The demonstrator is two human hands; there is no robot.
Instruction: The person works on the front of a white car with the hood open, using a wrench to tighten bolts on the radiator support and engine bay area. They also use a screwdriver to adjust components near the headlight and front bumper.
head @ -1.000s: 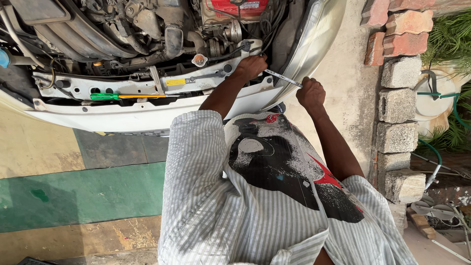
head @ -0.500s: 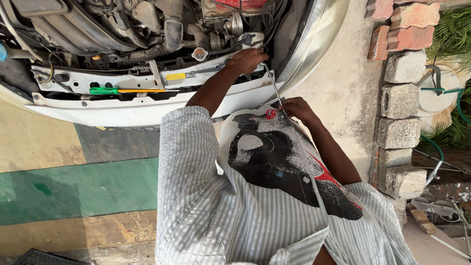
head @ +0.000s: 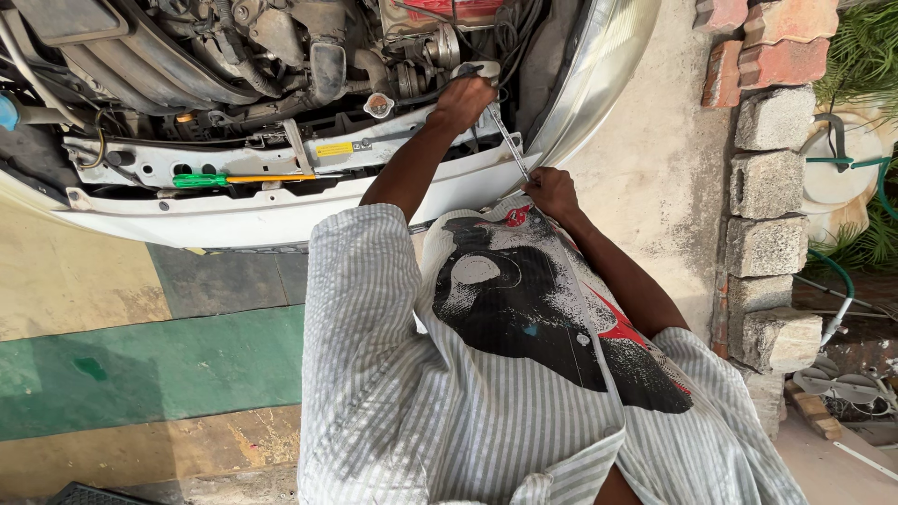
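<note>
The left hand presses the head of a thin metal wrench onto a part inside the car engine. The right hand grips its low end tight. The wrench looks hard, stiff and maybe slippery; the far end seems the best place to hold.

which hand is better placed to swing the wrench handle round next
Right. The right hand grips the free end of the wrench, away from the engine, while the left hand is at the wrench head, steadying it among the parts.
</note>
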